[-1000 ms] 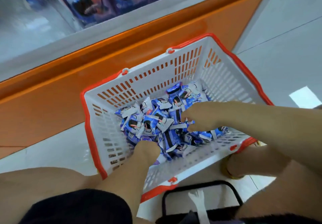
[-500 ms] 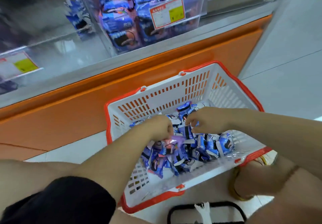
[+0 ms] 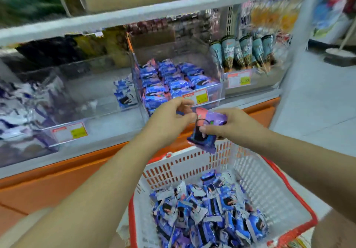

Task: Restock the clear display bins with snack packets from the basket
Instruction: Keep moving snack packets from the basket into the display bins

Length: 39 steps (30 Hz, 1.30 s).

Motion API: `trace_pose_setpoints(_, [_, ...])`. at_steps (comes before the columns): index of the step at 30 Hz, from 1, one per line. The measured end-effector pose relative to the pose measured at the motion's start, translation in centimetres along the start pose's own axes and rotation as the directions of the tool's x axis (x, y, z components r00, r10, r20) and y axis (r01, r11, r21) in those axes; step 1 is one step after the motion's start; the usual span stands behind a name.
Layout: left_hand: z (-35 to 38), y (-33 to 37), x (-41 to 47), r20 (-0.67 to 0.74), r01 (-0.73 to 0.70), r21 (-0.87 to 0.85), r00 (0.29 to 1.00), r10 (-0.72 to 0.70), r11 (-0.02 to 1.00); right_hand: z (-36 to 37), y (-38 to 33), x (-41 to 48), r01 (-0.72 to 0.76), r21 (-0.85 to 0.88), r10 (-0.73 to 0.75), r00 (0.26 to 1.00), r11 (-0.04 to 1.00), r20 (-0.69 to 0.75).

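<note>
1 view, head-worn, wide-angle. It looks forward and down along both forearms. The basket [image 3: 269,180] sits close under the lens at lower right, its near rim cut by the bottom edge. Clear display bins [image 3: 96,97] face the camera across mid-frame, just beyond the hands. The left hand [image 3: 169,120] and right hand [image 3: 233,124] meet near centre, gripping a purple packet [image 3: 210,120]. Upper shelves are blurred.

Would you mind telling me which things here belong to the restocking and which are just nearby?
Belongs: left hand and right hand, both gripping the purple packet; basket; loose packets in it; stocked clear bin; sparse clear bin beside it.
Just nearby: wrapped cones; price label; cleaning tool on the floor.
</note>
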<state>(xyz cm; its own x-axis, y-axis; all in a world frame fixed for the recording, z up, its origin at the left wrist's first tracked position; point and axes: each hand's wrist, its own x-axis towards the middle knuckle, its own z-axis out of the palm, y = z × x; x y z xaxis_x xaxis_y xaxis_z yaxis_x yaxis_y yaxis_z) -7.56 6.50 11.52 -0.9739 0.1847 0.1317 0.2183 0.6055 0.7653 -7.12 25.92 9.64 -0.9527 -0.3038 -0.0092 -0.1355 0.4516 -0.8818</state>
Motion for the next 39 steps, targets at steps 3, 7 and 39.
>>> trace_pose_setpoints(3, [-0.3,1.0,0.5,-0.102,-0.141,0.120,0.983,0.153,0.983,-1.2,-2.5,2.1,-0.003,0.291,0.058,0.982,0.957,-0.182])
trace_pose_setpoints(7, [0.0,2.0,2.0,-0.182,-0.223,0.259,0.944,0.275,0.940,-1.3,-5.2,4.6,-0.010,0.580,0.123,0.980,0.815,-0.156])
trace_pose_setpoints(39, [-0.9,-8.1,34.0,-0.277,0.164,0.756,0.957,0.083,0.634,-10.2,-0.7,20.6,0.343,-0.731,-0.551,0.833,0.590,-0.054])
